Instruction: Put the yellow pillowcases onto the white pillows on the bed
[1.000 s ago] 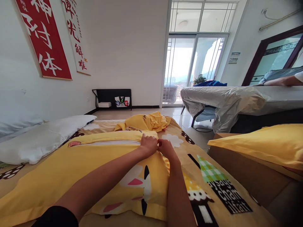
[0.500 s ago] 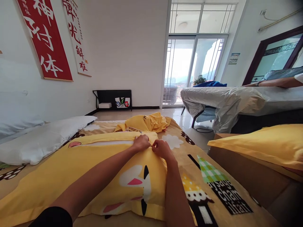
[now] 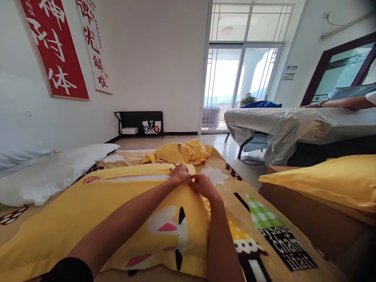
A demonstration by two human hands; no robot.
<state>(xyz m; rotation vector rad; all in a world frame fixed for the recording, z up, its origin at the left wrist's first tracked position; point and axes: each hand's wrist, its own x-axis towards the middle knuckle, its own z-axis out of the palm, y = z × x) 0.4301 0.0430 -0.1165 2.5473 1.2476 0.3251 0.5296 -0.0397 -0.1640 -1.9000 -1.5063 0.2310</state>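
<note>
A stuffed yellow pillowcase (image 3: 102, 211) with a printed cartoon face lies in front of me. A pale zipper (image 3: 138, 178) runs along its far side. My left hand (image 3: 180, 175) is closed on the pillowcase cloth at the right end of the zipper line. Right beside it, my right hand (image 3: 207, 188) pinches the same far right corner, its fingertips close to the left hand's. Whether a zipper pull sits between the fingers is hidden. Just beyond the corner lies a crumpled yellow cloth (image 3: 188, 152) with dark lettering.
A patterned blanket (image 3: 217, 176) spreads under everything. To the left lies a white pillow (image 3: 64, 168). At the right, another yellow pillow (image 3: 329, 178) rests on a cardboard box (image 3: 293, 211). Behind it stands a plastic-covered table (image 3: 264, 117), with another person's arm (image 3: 343, 103) on it.
Both hands have shifted slightly right and stay close together at the pillowcase's far right corner. The left hand has turned a little. The pillowcase has hardly moved.
</note>
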